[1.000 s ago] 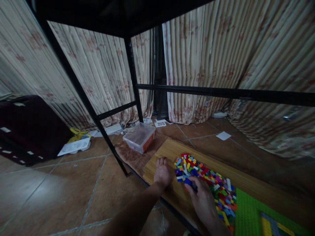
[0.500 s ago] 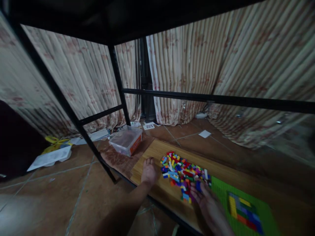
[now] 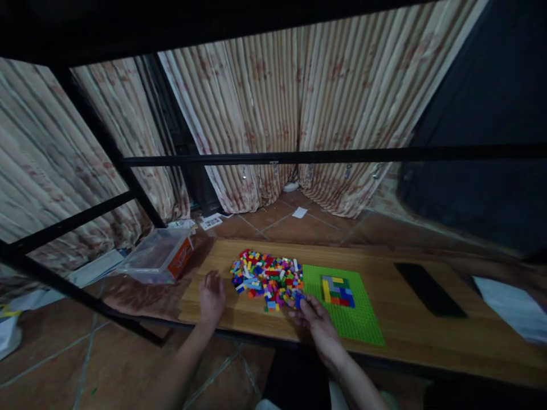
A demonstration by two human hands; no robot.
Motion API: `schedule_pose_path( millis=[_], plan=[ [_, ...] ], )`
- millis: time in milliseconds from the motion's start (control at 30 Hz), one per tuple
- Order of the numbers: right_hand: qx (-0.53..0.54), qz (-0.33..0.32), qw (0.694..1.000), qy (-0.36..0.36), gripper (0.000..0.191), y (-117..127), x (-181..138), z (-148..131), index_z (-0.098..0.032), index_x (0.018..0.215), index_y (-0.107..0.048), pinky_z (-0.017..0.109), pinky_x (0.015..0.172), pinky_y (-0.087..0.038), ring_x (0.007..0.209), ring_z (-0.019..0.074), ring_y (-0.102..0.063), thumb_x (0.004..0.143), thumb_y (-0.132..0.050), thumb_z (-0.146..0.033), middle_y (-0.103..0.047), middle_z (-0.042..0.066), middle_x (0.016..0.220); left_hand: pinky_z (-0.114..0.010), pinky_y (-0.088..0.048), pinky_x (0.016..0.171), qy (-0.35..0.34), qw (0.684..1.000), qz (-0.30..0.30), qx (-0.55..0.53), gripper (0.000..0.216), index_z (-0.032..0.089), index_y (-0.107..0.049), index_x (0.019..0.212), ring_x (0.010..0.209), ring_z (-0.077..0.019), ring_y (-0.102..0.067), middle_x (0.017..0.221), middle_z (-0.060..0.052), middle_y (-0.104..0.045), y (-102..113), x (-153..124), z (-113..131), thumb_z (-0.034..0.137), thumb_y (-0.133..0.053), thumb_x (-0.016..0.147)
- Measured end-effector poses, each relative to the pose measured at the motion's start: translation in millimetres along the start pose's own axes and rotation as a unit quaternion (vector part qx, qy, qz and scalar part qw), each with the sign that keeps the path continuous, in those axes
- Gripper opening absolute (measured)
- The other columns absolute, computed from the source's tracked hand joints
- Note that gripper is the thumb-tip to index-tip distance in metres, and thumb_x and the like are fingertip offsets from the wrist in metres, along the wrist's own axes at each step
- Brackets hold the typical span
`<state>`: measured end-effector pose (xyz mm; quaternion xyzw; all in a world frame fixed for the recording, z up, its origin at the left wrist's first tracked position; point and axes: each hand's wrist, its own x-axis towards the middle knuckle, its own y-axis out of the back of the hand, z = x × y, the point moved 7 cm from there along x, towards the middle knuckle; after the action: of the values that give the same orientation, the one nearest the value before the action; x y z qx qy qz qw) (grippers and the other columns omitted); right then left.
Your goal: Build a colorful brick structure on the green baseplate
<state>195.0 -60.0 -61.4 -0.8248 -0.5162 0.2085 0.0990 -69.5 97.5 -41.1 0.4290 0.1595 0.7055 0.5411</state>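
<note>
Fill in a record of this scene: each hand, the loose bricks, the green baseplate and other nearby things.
Left hand: on the wooden board, left of the loose bricks
Right hand: holds a blue brick
Loose bricks: piled, many colours
Green baseplate: right of the loose bricks, bearing a multicoloured build
Clear box: left of the board
Black flat object: right of the baseplate
</note>
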Motion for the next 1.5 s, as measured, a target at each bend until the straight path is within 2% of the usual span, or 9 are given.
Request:
schedule_pose_path(
  millis=[67,233,367,600,933,1200,1300,1433,1500],
  plan=[
    [0.015,0.011,1.0,-0.009,0.041,5,-6,-1,-0.021,0.092,-0.068,0.025,0.062,-0.049,0.077,0.0161,-0.065,0.064,-0.079,-0.048,-0.071,0.002,0.09,-0.042,-0.045,0.099,0.009,0.993,-0.012,-0.114,0.035,0.015,-0.058,0.112,0.11,-0.0258,-0.057,0.111,-0.014,-0.062,4,-26,29,0.038,-0.044,0.09],
    [0.087,-0.041,0.995,-0.035,0.033,-3,-21,-2,-0.019,0.087,-0.073,0.022,0.061,-0.046,0.069,0.0112,-0.058,0.063,-0.082,-0.039,-0.068,0.001,0.08,-0.032,-0.049,0.09,0.048,0.903,-0.236,-0.355,0.033,0.02,-0.062,0.107,0.098,-0.0204,-0.063,0.104,-0.007,-0.067,-21,-104,126,0.044,-0.055,0.085],
    [0.112,-0.089,0.989,-0.035,0.029,-10,-34,-9,-0.019,0.087,-0.074,0.022,0.062,-0.045,0.067,0.0107,-0.057,0.065,-0.081,-0.036,-0.07,0.002,0.08,-0.027,-0.052,0.075,0.089,0.845,-0.288,-0.441,0.03,0.02,-0.063,0.093,0.084,-0.0179,-0.063,0.089,-0.004,-0.067,-30,-124,163,0.047,-0.06,0.08],
    [0.12,-0.027,0.992,0.029,0.032,2,-45,-22,-0.022,0.089,-0.074,0.025,0.061,-0.047,0.061,0.0111,-0.057,0.062,-0.083,-0.035,-0.07,0.0,0.072,-0.02,-0.042,0.051,0.149,0.819,-0.291,-0.471,0.032,0.018,-0.06,0.082,0.054,-0.0097,-0.051,0.067,0.001,-0.058,-37,-128,171,0.048,-0.065,0.074],
    [0.139,0.003,0.99,0.024,0.033,17,-54,-21,-0.019,0.089,-0.074,0.022,0.06,-0.048,0.061,0.0092,-0.057,0.061,-0.084,-0.033,-0.07,0.001,0.074,-0.019,-0.034,0.046,0.157,0.809,-0.287,-0.489,0.034,0.017,-0.06,0.081,0.049,-0.0074,-0.043,0.062,0.003,-0.053,-42,-144,186,0.05,-0.064,0.076],
    [0.215,0.004,0.975,-0.057,0.043,42,-64,-9,-0.023,0.107,-0.068,0.022,0.068,-0.054,0.07,0.01,-0.064,0.067,-0.082,-0.032,-0.071,0.001,0.083,-0.015,-0.033,0.046,0.339,0.66,-0.307,-0.597,0.043,0.014,-0.057,0.08,0.048,-0.003,-0.042,0.064,0.003,-0.053,-50,-149,170,0.042,-0.083,0.06],
    [0.201,0.03,0.976,-0.081,0.047,68,-71,2,-0.021,0.109,-0.067,0.023,0.07,-0.055,0.077,0.0129,-0.067,0.066,-0.082,-0.033,-0.072,0.003,0.089,-0.015,-0.037,0.049,0.35,0.697,-0.266,-0.567,0.044,0.013,-0.058,0.083,0.051,-0.0037,-0.046,0.068,0.002,-0.055,-49,-131,140,0.041,-0.082,0.06],
    [0.166,0.065,0.977,-0.114,0.054,106,-78,25,-0.022,0.108,-0.067,0.024,0.071,-0.055,0.077,0.0133,-0.068,0.058,-0.087,-0.032,-0.072,0.003,0.09,-0.019,-0.04,0.049,0.212,0.899,-0.214,-0.318,0.028,0.015,-0.058,0.081,0.05,-0.0088,-0.05,0.061,0.003,-0.053,-43,-85,103,0.042,-0.054,0.083],
    [0.144,0.074,0.979,-0.122,0.058,123,-79,37,-0.022,0.106,-0.068,0.023,0.068,-0.055,0.073,0.0131,-0.067,0.052,-0.089,-0.029,-0.072,0.001,0.086,-0.02,-0.04,0.05,0.181,0.928,-0.197,-0.258,0.024,0.015,-0.059,0.075,0.049,-0.0104,-0.05,0.056,0.003,-0.052,-45,-64,93,0.035,-0.049,0.086]
  ],
)
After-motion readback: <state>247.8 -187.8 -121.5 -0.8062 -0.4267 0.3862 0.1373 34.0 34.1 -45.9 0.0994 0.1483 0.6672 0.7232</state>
